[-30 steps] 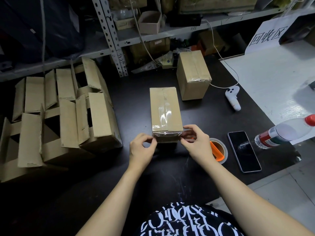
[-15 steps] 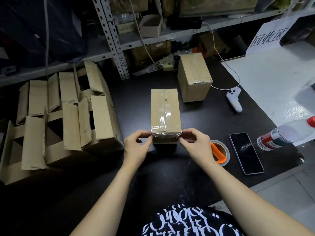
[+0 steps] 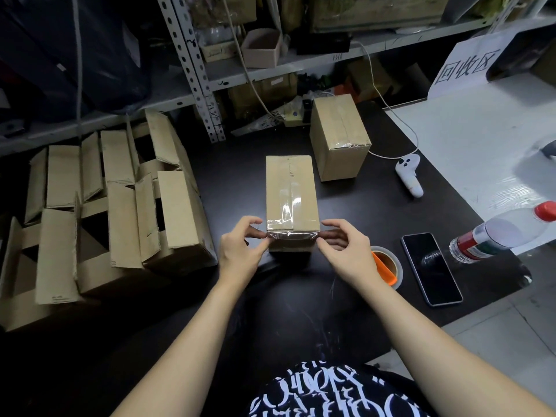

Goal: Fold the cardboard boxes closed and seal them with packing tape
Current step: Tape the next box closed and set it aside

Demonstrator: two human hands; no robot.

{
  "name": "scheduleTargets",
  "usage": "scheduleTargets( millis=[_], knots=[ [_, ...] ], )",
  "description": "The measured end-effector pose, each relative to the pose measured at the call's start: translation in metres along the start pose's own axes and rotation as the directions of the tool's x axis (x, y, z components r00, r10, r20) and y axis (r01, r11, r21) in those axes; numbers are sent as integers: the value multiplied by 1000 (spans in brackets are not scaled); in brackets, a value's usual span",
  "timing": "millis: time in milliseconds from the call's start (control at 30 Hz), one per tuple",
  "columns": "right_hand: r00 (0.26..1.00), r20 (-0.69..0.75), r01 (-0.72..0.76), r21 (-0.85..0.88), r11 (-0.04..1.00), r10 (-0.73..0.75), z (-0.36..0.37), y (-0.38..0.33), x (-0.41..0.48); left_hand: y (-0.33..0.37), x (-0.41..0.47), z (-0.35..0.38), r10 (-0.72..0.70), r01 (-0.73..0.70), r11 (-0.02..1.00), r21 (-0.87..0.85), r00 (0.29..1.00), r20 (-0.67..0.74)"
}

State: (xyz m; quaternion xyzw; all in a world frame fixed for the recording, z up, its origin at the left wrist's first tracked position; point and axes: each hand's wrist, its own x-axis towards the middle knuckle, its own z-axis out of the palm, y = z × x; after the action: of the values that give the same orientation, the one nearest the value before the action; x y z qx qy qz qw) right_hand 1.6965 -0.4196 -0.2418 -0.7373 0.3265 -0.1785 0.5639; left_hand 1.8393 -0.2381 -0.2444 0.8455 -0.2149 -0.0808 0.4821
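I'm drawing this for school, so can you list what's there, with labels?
Middle box: closed, taped along top; tape strip across near end
Left hand: pinches strip at near left corner
Right hand: pinches strip at near right corner
Behind: sealed box
Left side: open boxes, flaps up
Right side: tape roll, phone, water bottle lying down, white controller

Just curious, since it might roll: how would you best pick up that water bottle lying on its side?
Probably wrap the water bottle round its clear middle, coming from above: it lies flat, red cap pointing right, both long sides free.
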Motion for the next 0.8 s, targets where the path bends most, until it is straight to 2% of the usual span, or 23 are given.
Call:
scheduleTargets(
  millis=[133, 200, 267, 433, 800],
  knots=[
    [999, -37, -23, 63, 998, 25, -2, -1, 3, 2, 7, -6, 119, -125, 991, 57, 988, 94],
    [997, -80, 15, 38, 999, -12, 0, -7, 2, 3, 10, -9, 224, -235, 968, 84, 968, 117],
    [996, -85, 42, 26, 999, -40, 3, -12, 4, 4, 10, -11, 275, -284, 956, 68, 955, 112],
    [995, -41, 87, -35, 996, -88, 5, -12, 7, 6, 9, -11, 232, -236, 972, 10, 962, 143],
    [978, 55, 204, -99, 974, -199, -2, -10, 23, 0, 22, -5, 336, -347, 934, 92, 935, 117]
  ],
)
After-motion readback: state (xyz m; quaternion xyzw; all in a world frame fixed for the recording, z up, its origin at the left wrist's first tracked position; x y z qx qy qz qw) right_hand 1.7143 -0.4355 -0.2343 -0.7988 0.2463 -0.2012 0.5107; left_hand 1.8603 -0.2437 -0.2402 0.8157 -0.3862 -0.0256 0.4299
